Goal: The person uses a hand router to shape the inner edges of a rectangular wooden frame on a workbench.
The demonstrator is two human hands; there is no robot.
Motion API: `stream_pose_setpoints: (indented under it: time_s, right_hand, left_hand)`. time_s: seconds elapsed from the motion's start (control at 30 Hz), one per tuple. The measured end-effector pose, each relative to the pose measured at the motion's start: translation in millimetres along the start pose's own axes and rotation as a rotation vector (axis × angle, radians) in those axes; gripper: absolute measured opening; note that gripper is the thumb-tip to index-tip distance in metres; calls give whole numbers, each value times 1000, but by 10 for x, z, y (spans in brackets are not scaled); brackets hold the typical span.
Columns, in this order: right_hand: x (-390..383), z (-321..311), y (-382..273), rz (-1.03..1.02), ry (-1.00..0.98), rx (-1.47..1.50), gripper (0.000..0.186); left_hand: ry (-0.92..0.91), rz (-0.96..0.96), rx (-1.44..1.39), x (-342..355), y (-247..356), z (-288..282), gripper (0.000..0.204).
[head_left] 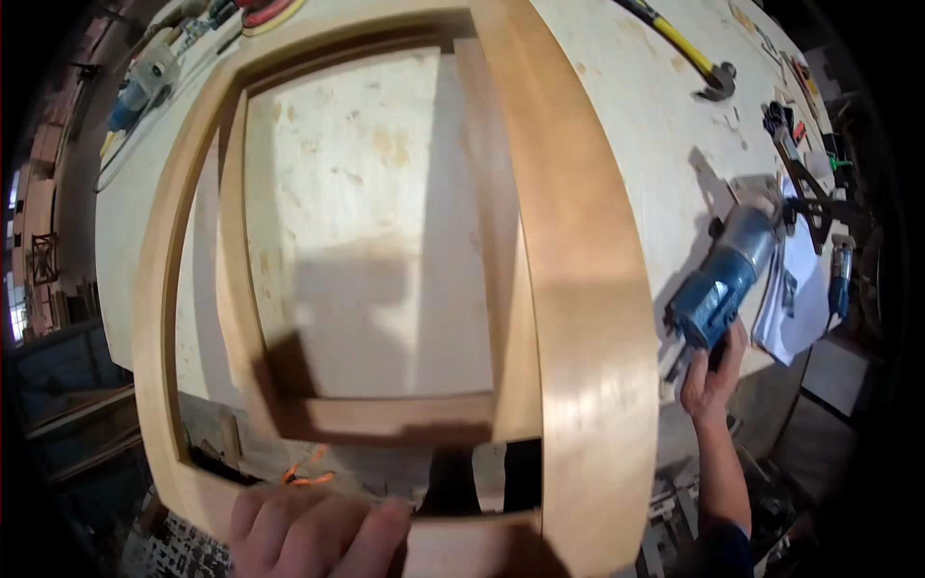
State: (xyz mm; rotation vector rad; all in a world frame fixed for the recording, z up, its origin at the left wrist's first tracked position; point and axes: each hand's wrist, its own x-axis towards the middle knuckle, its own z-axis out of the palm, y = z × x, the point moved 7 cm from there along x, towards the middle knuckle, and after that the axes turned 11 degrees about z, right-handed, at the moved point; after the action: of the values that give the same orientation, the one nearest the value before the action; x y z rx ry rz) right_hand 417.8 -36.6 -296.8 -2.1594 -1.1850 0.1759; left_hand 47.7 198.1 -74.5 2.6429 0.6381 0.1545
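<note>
A large light wooden frame (586, 328) fills the middle of the view, with a smaller wooden frame (385, 416) seen within its opening over the pale bench. My left hand (313, 530) grips the large frame's near rail at the lower edge, fingers curled over it. My right hand (713, 380) is at the right, fingers closed on the lower end of a blue-and-silver power tool (723, 279), which lies tilted on the bench beside the frame.
The pale workbench (636, 125) bears a yellow-handled hammer (679, 43), papers (800, 318), small tools along the right, and a power tool (145, 82) with a red-rimmed tool (260, 14) at back left. Timber (67, 414) is beside the bench's left end.
</note>
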Motion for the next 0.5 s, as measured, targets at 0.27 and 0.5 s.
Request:
stream_pose_setpoints:
  time_s: [0.27, 0.5]
  right_hand:
    - [-1, 33, 12, 56, 35, -41, 52]
    - [82, 36, -128, 15, 63, -133, 53]
  left_hand:
    - [-44, 106, -24, -204, -133, 788, 69]
    - [118, 38, -80, -265, -222, 1209, 82]
